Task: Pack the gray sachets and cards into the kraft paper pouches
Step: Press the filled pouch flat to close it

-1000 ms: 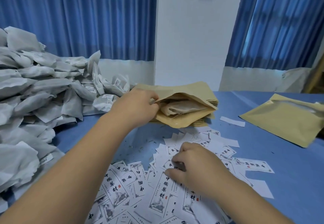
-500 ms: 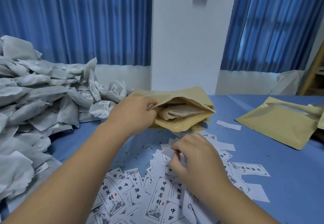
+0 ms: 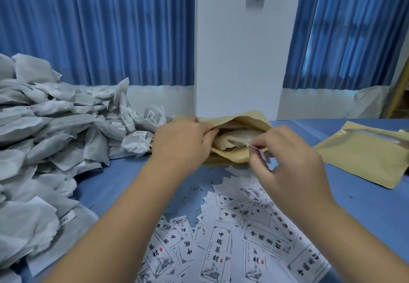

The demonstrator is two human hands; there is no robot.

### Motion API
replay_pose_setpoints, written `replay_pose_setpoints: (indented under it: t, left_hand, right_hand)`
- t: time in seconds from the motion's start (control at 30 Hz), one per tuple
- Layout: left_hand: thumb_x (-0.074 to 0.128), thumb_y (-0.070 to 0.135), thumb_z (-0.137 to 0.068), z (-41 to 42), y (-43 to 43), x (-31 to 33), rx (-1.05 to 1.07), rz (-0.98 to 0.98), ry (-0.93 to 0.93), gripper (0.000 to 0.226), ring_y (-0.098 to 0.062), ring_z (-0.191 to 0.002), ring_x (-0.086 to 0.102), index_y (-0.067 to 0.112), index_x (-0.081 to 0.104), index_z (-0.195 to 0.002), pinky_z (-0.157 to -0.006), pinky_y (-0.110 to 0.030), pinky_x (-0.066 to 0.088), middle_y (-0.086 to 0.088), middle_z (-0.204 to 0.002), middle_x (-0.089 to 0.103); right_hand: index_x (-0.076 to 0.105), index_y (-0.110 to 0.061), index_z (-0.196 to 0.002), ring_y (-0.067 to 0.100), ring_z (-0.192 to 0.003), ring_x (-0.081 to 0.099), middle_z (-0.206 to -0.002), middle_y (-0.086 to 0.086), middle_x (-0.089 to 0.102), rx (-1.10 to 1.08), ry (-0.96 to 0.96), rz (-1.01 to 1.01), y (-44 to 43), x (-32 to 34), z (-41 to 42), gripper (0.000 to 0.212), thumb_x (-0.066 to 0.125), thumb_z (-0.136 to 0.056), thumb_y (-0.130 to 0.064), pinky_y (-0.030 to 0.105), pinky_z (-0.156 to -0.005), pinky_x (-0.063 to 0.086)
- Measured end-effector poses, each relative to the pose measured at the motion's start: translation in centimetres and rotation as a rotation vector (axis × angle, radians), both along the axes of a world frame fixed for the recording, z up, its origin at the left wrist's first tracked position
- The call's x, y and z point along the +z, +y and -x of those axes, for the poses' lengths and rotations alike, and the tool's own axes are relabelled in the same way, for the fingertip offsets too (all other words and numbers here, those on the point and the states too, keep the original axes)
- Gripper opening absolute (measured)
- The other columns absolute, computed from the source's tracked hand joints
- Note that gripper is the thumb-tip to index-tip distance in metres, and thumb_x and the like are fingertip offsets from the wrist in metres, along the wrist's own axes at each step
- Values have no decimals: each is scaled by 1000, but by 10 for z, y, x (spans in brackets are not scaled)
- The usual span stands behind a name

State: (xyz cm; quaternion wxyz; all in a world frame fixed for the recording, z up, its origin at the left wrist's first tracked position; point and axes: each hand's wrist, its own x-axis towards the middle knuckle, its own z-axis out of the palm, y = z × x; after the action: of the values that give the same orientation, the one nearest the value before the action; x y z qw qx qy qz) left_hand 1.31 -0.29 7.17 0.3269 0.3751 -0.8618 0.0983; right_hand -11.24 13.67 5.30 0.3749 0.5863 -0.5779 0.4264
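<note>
- Head view down onto a blue table [image 3: 115, 185], both bare forearms reaching forward.
- Left hand [image 3: 181, 142] gripping the upper lip of the open kraft pouch [image 3: 247, 117], fingers curled over the edge and holding the mouth agape.
- Pale sachet [image 3: 230, 137] lying inside that pouch, visible through the opening, a thread trailing from it.
- Right hand [image 3: 287, 165] just at the pouch mouth, thumb and fingertips pinched narrow on a small card [image 3: 262, 155]; card blurred, print unreadable.
- Open pouch resting on a stack of flat pouches [image 3: 219, 163], near the table's far edge.
- Heap of gray sachets [image 3: 44, 141] piled high on the left, spilling right up beside the left hand.
- Loose cards [image 3: 232, 238] scattered flat on the table under and between the forearms, printed with black characters and a red seal.
- Second kraft pouch [image 3: 365, 156] lying flat well off to the right, something white showing at its mouth.
- Blue curtains [image 3: 99, 28] on both sides of a white pillar [image 3: 239, 61] behind the table.
</note>
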Motion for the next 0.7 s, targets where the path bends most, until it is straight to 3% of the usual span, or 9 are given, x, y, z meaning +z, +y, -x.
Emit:
replay_pose_setpoints:
  t: [0.07,0.17,0.33,0.53,0.6,0.7]
  left_hand:
    - [27,51,-98,4,3,-1,17,14,-11,42,-21,-94,58,38,65,-111,-62,-29,30,6,-97,58]
    - [29,49,-100,8,6,-1,17,-48,-6,42,-24,-91,58,31,66,-105,-63,-30,30,5,-84,49]
    - [29,48,-100,8,8,2,-20,-96,5,40,-25,-86,54,30,64,-105,-64,-31,31,4,-84,44]
    - [28,48,-100,10,10,0,-43,-66,38,41,-26,-95,58,32,64,-106,-65,-30,33,4,-95,55]
    - [27,48,-100,10,10,0,-59,-58,57,41,-26,-96,58,33,64,-108,-64,-30,33,4,-98,57]
    - [25,48,-100,11,9,0,-74,-57,77,42,-27,-95,59,33,63,-108,-65,-31,35,4,-100,60]
  right_hand:
    - [67,-8,-74,22,-61,54,-73,3,60,-42,95,-41,-10,3,-7,6,64,-78,-5,25,-49,36]
    - [65,-8,-72,27,-58,52,-72,5,56,-116,94,-231,-23,5,-15,8,68,-73,-2,24,-49,28]
    - [57,-29,-92,25,-77,54,-86,-4,55,-289,65,-572,-39,13,-10,21,51,-84,-11,27,-49,25]
    - [56,-16,-76,17,-58,43,-71,0,48,-278,67,-873,-62,28,-9,15,49,-86,-7,25,-48,28]
    - [40,-16,-61,12,-53,34,-63,-1,40,-282,63,-985,-68,37,-12,28,49,-84,-2,25,-45,24]
    - [31,-19,-58,12,-53,33,-60,-2,38,-285,237,-1081,-74,45,-15,38,50,-87,-4,21,-49,24]
